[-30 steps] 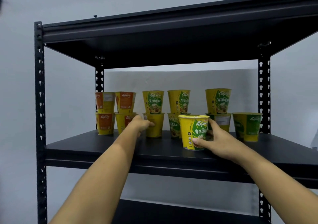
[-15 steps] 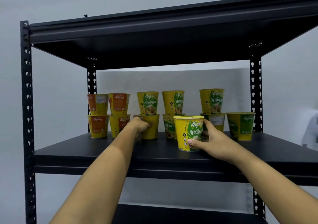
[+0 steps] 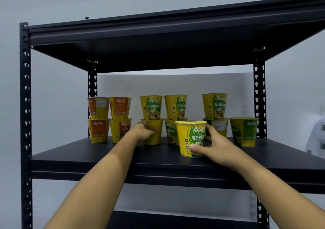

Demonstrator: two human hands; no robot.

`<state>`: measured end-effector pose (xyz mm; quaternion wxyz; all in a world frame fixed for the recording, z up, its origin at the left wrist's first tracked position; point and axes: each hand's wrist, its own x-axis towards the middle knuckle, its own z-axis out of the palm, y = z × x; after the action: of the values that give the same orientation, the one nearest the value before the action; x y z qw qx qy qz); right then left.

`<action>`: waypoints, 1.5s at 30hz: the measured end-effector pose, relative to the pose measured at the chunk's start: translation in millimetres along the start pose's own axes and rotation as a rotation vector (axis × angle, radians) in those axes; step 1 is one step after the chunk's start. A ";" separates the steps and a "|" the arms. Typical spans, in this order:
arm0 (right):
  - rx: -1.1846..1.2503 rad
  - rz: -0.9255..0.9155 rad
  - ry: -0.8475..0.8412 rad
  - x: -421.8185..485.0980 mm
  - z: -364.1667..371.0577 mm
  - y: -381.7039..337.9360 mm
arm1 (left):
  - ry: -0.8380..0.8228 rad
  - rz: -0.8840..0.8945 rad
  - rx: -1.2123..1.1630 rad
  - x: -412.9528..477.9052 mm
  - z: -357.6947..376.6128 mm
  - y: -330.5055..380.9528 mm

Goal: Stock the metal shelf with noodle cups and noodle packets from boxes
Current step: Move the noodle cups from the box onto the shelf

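A black metal shelf (image 3: pixel 105 155) carries several yellow noodle cups along its back, most of them stacked two high. My left hand (image 3: pixel 143 133) grips a lower yellow cup (image 3: pixel 155 132) in the back row, under a Vegetarian cup (image 3: pixel 151 107). My right hand (image 3: pixel 213 147) grips a yellow and green Vegetarian cup (image 3: pixel 190 138) that stands upright on the shelf in front of the row. Orange-labelled cups (image 3: pixel 109 119) are stacked at the left end. A single green-sided cup (image 3: pixel 244 132) stands at the right end. No noodle packets or boxes are in view.
An upper shelf board (image 3: pixel 175 40) hangs low over the cups. Perforated black uprights (image 3: pixel 26 123) frame the sides. A lower shelf (image 3: pixel 175 220) shows below. Bare shelf surface lies in front of the row to the left. Something white (image 3: pixel 316 137) is at the right edge.
Both hands stay on their cups. The front Vegetarian cup has shifted slightly left along the shelf with my right hand; the view has also swung a little.
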<state>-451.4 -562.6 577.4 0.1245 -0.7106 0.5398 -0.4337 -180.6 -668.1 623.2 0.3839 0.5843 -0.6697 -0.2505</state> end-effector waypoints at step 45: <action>-0.409 -0.285 -0.408 25.5 182.6 -171.9 | 0.152 0.273 -0.156 -117.7 -153.6 -130.6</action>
<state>-199.9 -571.7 592.3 0.0229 -0.8615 0.4749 -0.1781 23.1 -561.0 583.7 0.5082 0.4735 -0.6904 -0.2022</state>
